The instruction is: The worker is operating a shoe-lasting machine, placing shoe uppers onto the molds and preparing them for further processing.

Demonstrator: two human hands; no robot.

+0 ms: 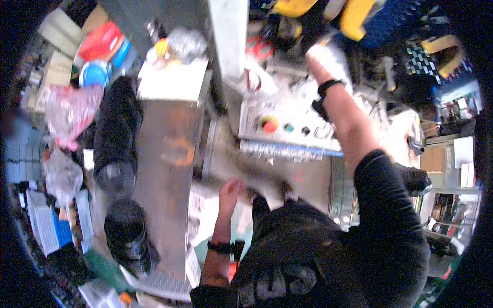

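The right hand is up high on a long arm, past the box with buttons. It is blurry, so I cannot tell if it is wide, narrow or holding something. The yellow part is just past it, up and to the right, with its long side running mostly away from the person. The left hand is much farther off, low by the metal table, fingers loose, with nothing seen in it.
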